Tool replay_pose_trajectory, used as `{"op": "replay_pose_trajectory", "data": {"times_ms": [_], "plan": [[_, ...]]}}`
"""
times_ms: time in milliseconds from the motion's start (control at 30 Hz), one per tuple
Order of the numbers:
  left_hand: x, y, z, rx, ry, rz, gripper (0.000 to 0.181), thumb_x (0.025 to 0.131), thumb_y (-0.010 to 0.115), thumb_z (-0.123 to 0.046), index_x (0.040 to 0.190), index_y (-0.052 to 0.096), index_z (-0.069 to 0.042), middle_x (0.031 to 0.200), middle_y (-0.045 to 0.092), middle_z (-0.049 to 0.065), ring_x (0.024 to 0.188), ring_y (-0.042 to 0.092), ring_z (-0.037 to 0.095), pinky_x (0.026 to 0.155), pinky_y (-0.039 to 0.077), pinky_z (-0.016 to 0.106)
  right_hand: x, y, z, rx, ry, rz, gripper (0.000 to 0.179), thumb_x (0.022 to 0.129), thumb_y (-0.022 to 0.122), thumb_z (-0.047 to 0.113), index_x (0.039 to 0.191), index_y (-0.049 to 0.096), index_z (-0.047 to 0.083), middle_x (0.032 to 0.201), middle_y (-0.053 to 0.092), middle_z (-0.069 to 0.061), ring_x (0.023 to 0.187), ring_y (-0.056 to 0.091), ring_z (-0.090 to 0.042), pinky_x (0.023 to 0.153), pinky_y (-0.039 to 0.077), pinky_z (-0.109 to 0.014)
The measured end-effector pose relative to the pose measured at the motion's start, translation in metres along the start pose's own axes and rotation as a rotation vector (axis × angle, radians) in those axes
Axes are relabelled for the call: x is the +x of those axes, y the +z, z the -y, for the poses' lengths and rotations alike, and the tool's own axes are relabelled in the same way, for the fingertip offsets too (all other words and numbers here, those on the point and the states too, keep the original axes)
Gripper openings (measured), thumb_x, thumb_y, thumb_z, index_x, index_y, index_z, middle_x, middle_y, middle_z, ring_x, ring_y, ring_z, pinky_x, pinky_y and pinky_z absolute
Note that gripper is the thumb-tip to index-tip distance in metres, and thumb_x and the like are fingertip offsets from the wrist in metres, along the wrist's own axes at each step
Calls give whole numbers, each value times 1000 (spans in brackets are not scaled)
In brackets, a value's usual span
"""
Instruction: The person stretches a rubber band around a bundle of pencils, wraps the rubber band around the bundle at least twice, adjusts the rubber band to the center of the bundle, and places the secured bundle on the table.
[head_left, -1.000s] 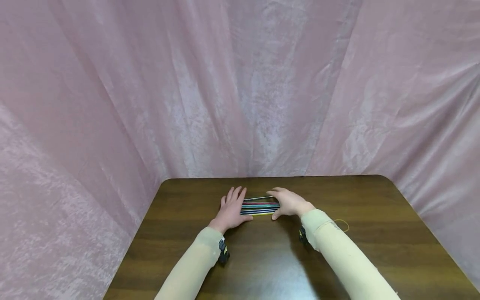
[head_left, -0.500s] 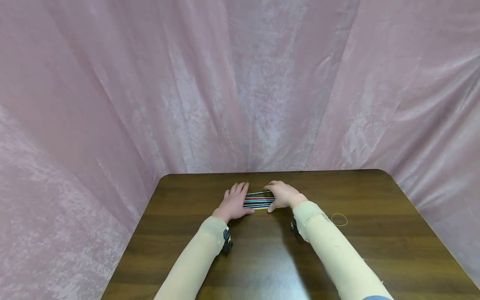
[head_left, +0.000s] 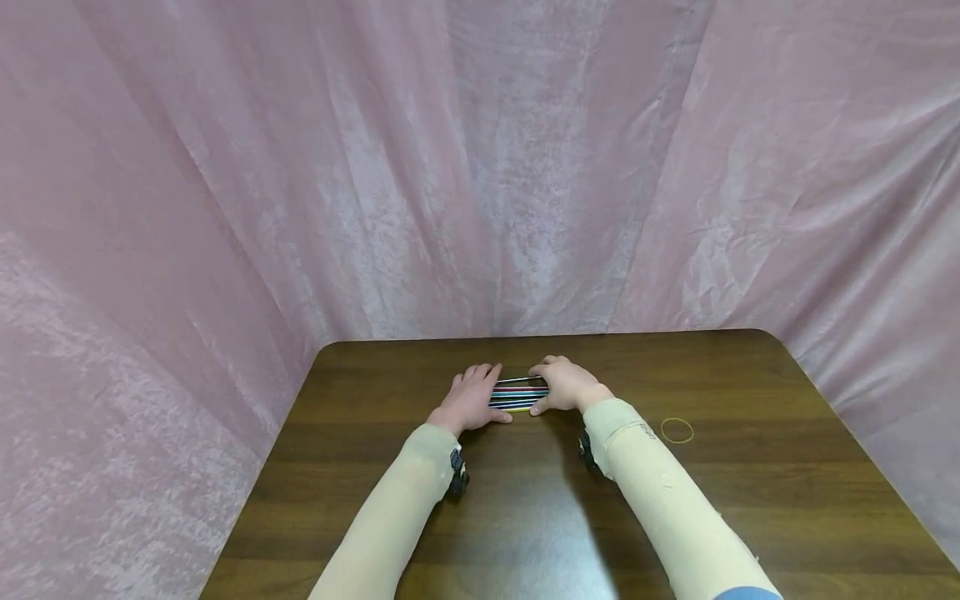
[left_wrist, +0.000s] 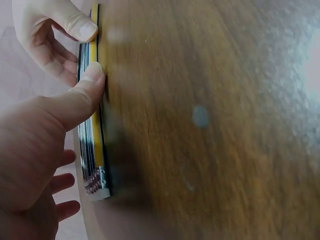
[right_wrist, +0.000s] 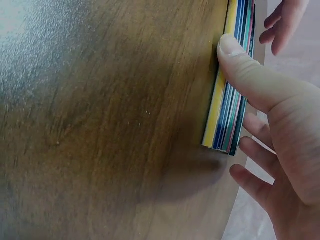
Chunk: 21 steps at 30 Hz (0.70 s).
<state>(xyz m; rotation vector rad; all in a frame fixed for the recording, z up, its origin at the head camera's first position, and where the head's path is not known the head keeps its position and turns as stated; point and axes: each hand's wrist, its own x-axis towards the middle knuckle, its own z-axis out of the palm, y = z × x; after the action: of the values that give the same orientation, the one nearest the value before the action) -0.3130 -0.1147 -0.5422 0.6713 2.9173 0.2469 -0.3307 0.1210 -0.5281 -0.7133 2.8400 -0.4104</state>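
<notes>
A row of pencils (head_left: 519, 395) in several colours lies crosswise on the table, with a yellow pencil (left_wrist: 98, 145) nearest me. My left hand (head_left: 470, 400) holds the left part of the row between thumb and fingers. My right hand (head_left: 566, 386) holds the right part the same way, its thumb (right_wrist: 235, 52) against the yellow side. White erasers (left_wrist: 101, 194) and metal ferrules show at the left end. Flat, unsharpened tips (right_wrist: 215, 148) show at the right end. In the head view, the farthest pencil stands slightly apart from the others. Both hands cover much of the row.
A yellow rubber band (head_left: 677, 418) lies on the wooden table (head_left: 750, 500), right of my right forearm. Pink curtains (head_left: 480, 167) hang behind the table's far edge (head_left: 637, 336) and along both sides.
The hands have drawn closer together along the pencils, the right one shifting left. The rubber band has come fully into sight beside the right sleeve. The head view has tilted slightly down.
</notes>
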Motion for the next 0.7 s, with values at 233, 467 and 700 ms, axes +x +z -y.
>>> {"op": "replay_pose_trajectory", "data": {"times_ms": [233, 467, 700], "plan": [[2, -2, -5, -5, -5, -16, 88, 91, 80, -60, 156, 51, -7, 155, 50, 13, 143, 44, 33, 114, 36, 52, -2, -2, -1, 0, -24, -11, 73, 79, 96, 42, 140, 69, 12, 140, 61, -15, 129, 57, -37, 107, 48, -53], [2, -2, -6, -39, -36, -22, 70, 89, 84, -55, 137, 64, -8, 135, 56, 8, 123, 49, 28, 107, 40, 48, -6, -2, 4, 18, 4, -39, 60, 81, 96, 39, 128, 73, 10, 124, 66, -10, 115, 60, -32, 101, 50, -49], [-1, 1, -8, -127, -57, 0, 52, 89, 87, -48, 118, 68, -9, 109, 57, 1, 107, 48, 24, 98, 41, 43, -8, 5, 16, -12, 59, -28, 45, 83, 94, 34, 113, 73, 9, 109, 66, -6, 107, 59, -33, 95, 52, -51]]}}
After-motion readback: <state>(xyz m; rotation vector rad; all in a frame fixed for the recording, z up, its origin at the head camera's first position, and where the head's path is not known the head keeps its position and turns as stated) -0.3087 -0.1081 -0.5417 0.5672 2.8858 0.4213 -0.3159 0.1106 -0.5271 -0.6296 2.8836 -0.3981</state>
